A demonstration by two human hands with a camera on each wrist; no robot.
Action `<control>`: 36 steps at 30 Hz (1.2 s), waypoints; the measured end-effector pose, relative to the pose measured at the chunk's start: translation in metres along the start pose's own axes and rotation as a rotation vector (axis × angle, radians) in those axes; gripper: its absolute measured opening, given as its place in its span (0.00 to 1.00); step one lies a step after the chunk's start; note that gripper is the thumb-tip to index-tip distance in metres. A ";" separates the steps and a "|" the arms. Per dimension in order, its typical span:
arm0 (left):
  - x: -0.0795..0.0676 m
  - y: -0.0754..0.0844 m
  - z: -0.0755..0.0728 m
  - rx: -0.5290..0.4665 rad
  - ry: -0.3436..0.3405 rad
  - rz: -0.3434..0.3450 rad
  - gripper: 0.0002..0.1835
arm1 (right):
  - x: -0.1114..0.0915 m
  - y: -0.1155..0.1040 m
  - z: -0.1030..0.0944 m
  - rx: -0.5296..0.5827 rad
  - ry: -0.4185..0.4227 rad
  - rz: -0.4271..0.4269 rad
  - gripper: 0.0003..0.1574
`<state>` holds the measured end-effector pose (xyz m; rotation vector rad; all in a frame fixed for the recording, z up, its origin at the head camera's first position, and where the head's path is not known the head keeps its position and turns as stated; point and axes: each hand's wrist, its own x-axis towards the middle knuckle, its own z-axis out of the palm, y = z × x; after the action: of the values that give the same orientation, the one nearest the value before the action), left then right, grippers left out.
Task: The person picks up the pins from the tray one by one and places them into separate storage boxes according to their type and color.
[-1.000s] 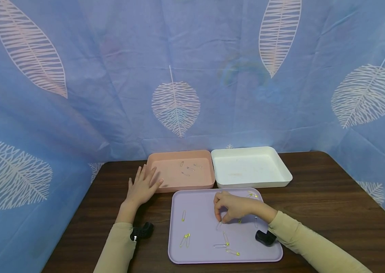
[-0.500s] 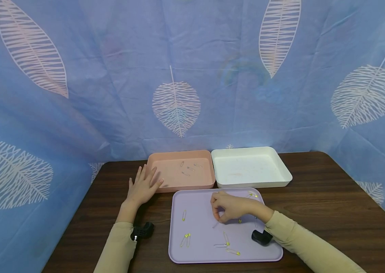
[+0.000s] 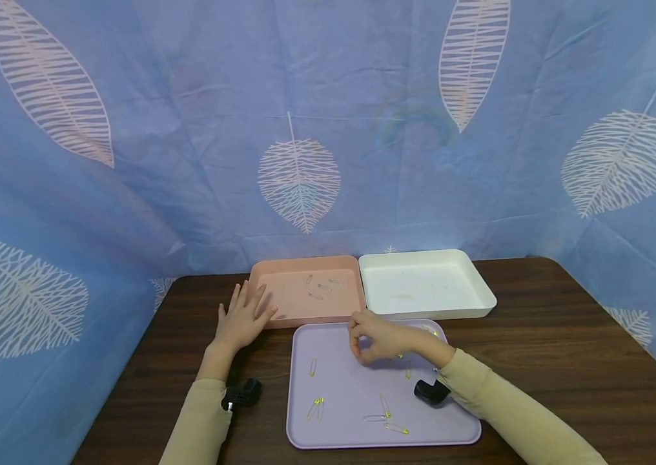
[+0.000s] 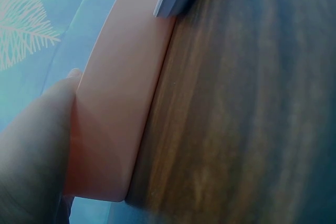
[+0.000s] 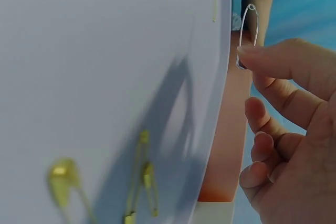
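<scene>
My right hand is over the far part of the lilac tray. In the right wrist view, its thumb and index finger pinch a silver safety pin by the clasp end, coil pointing up. My left hand lies with spread fingers over the left front corner of the pink tray, thumb along the near rim. The left wrist view shows the thumb against the pink wall. Several yellow-headed safety pins lie scattered on the lilac tray, with a silver safety pin among them.
Several silver safety pins lie inside the pink tray. Right beside it stands a white tray. All three trays are on a dark wooden table, and a blue leaf-patterned cloth hangs behind.
My right hand has lifted the silver safety pin off the lilac tray and moved left and away, towards the pink tray. The left hand has stayed put.
</scene>
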<state>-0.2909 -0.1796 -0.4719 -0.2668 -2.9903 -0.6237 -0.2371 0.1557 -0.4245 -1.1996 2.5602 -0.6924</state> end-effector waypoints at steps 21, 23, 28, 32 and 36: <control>-0.001 0.000 -0.001 0.003 -0.001 0.006 0.42 | 0.035 0.015 -0.037 -0.011 0.141 0.017 0.11; -0.001 0.000 -0.001 -0.002 -0.003 0.007 0.42 | 0.039 0.017 -0.040 -0.015 0.151 0.028 0.12; 0.000 -0.001 0.000 0.004 -0.005 0.003 0.42 | 0.047 0.021 -0.045 -0.012 0.184 0.037 0.11; 0.000 -0.001 0.001 0.004 -0.005 0.004 0.42 | 0.055 0.029 -0.047 -0.028 0.216 0.040 0.10; 0.000 -0.001 0.000 0.001 -0.005 0.006 0.42 | 0.063 0.038 -0.048 -0.018 0.234 0.063 0.10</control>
<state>-0.2916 -0.1807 -0.4727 -0.2772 -2.9938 -0.6224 -0.3219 0.1436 -0.4027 -1.0952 2.7855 -0.8427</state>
